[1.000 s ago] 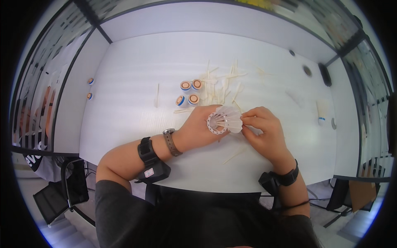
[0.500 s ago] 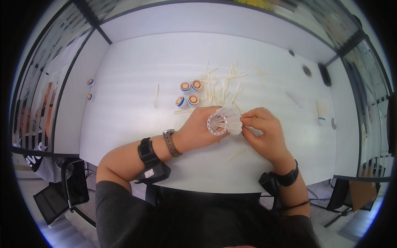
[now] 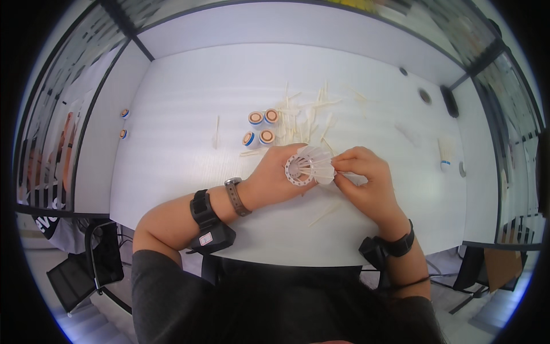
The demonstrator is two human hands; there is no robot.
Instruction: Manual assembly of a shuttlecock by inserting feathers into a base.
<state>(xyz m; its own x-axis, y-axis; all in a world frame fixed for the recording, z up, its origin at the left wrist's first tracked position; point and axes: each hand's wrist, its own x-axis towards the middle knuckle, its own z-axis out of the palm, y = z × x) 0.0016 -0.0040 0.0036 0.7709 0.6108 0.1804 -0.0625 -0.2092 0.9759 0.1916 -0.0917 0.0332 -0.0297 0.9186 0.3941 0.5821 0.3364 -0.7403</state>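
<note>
Over the front middle of the table, my left hand (image 3: 275, 179) is closed round a partly built shuttlecock (image 3: 317, 163). White feathers fan out to the right from its white ring with a row of holes (image 3: 298, 170). At the feathers' outer edge, my right hand (image 3: 365, 179) pinches a feather (image 3: 333, 167) between thumb and fingertips; the feather's far end is lost among the others. Just beyond my left hand stand several cork shuttlecock heads (image 3: 267, 136) with blue bands. A single loose feather (image 3: 325, 214) lies on the table below my hands.
Loose feathers (image 3: 298, 117) lie in a heap beyond my hands, with one feather (image 3: 216, 133) apart on the left. A blue-banded feather bundle (image 3: 445, 155) lies at the right. Two small blue-banded pieces (image 3: 124, 134) sit at the left panel. Low partitions (image 3: 286, 26) enclose the white table (image 3: 183, 86).
Both hands and the shuttlecock keep nearly the same place and grip. The whole picture has shifted up very slightly.
</note>
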